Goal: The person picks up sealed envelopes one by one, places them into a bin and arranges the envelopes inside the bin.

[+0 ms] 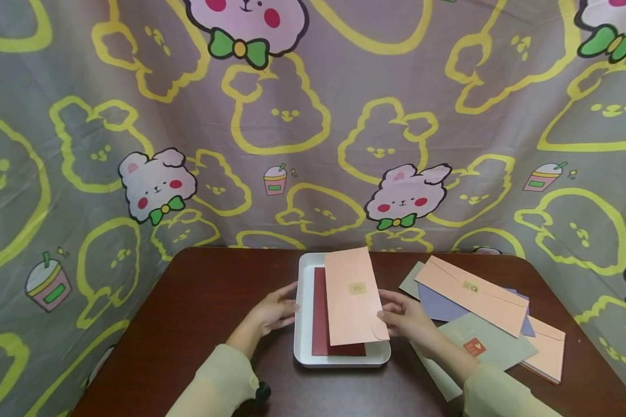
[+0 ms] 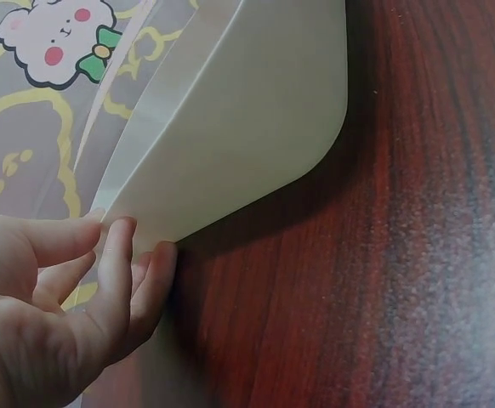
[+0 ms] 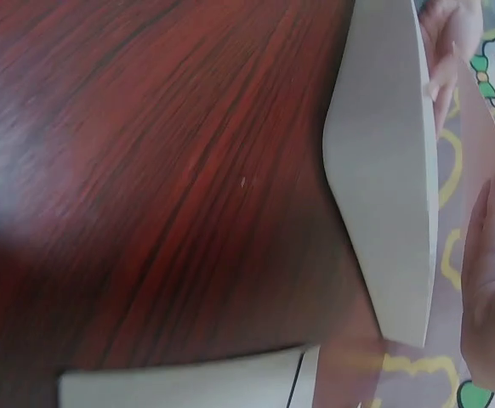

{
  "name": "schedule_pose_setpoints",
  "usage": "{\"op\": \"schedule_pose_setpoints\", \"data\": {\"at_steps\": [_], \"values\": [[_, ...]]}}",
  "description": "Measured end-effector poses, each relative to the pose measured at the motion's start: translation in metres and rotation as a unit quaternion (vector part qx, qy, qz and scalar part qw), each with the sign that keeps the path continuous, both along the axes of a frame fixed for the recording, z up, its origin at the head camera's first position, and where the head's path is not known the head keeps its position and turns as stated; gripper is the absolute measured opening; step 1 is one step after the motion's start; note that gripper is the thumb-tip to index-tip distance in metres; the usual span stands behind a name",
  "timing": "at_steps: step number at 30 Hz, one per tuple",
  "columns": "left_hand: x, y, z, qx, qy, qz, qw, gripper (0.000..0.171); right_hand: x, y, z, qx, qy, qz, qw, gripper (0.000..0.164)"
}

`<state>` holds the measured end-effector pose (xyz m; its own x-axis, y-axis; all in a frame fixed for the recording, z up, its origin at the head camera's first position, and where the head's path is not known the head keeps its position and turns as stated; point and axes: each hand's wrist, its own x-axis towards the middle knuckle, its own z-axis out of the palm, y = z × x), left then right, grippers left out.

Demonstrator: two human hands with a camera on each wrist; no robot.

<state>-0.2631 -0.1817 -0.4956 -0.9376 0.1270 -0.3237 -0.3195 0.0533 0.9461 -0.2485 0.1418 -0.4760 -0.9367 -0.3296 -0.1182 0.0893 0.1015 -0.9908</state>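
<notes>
A pink envelope (image 1: 356,313) with a small yellowish label tilts above a white tray (image 1: 304,347), its right edge pinched by my right hand (image 1: 409,318), thumb on the face and fingers behind. Beneath it, a dark red envelope (image 1: 319,313) lies in the tray, partly covered. My left hand (image 1: 273,313) holds the tray's left side. In the left wrist view, the left thumb is at the rim and the other fingers (image 2: 116,272) rest against the outer wall. The right wrist view shows the raised pink envelope (image 3: 486,136) beside the right fingers.
Right of the tray lies a loose pile: another pink envelope (image 1: 464,292), a blue-purple envelope (image 1: 440,304), a grey-green envelope (image 1: 492,336) with a red sticker, and more pink ones (image 1: 550,350). The dark brown table (image 1: 208,301) meets a patterned curtain (image 1: 292,214) behind.
</notes>
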Motion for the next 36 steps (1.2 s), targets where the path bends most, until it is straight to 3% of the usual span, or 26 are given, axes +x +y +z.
{"op": "schedule_pose_setpoints", "data": {"at_steps": [14,26,36], "values": [[0.001,0.000,0.001,0.006,-0.006,-0.001,1.0000,0.064,0.005,-0.031,-0.016,0.028,0.009,-0.021,0.999,0.056],[-0.002,0.001,0.000,0.008,-0.013,-0.002,0.9999,0.064,0.000,-0.042,-0.017,0.065,0.016,-0.038,0.997,0.057],[-0.004,0.000,-0.001,0.002,-0.013,-0.001,0.9999,0.063,-0.004,-0.044,-0.013,0.091,0.008,-0.011,0.996,0.060]]}}
